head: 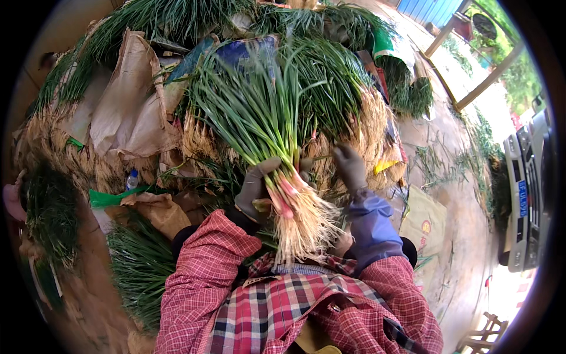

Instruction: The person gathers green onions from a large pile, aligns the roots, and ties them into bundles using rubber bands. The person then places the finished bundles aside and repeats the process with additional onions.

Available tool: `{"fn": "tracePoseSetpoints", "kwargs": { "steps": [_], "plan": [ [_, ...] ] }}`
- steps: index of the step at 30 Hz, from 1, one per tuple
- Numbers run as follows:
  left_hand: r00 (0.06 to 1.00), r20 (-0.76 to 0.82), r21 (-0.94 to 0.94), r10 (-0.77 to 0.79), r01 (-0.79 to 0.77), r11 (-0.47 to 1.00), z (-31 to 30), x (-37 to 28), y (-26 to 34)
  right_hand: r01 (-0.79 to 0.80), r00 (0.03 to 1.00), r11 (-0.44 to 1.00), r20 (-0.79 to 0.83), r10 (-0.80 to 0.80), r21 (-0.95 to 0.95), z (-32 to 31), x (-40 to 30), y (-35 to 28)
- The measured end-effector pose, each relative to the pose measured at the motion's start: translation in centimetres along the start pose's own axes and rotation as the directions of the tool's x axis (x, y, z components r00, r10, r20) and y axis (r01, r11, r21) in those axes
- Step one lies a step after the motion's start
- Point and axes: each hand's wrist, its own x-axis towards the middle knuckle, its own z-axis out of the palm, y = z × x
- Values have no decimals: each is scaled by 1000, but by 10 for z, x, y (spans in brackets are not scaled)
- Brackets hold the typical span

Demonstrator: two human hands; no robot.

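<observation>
My gloved left hand (258,188) is closed around a bunch of green onions (289,190), near the pinkish stem bases. Green leaves fan out away from me, and pale stringy roots hang towards my lap. To the right of the stems, my gloved right hand (349,167) is raised beside the bunch, somewhat blurred; a thin strand seems to run from it towards the stems, but its grip is unclear. Beyond both hands lies a large heap of similar green onions (331,88) with tangled roots facing me.
Woven sacks (128,101) lie over the pile at left. A plastic bottle (132,180) stands near a green sheet (106,198). More green onions (139,265) lie at my left side. A flattened sack (423,217) is on the ground at right, with a parked vehicle (526,186) and wooden stool (484,334) farther off.
</observation>
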Motion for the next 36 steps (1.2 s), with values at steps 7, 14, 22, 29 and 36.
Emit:
{"fn": "tracePoseSetpoints", "kwargs": {
  "steps": [7, 14, 22, 29, 36],
  "plan": [
    [993, -78, -127, -83, 72, 989, -14, 11, -23, -98, 983, 633, -174, -59, -768, -41, 81, -33],
    [998, -60, -180, -37, 25, 983, -10, 14, -17, 4, 996, 970, -82, -25, -244, -64, 134, -8],
    [992, -120, -202, -39, 14, 979, -9, 11, -20, 9, 1000, 695, -27, 15, 719, -84, 37, -22],
    [991, -115, -226, -61, 34, 974, -7, 14, -17, 618, 489, 784, 809, -326, -57, -17, -35, 30],
    [995, -74, -212, -72, 55, 976, -13, 15, -22, -42, 999, 702, -47, 13, -711, -20, 56, -35]
  ]
}}
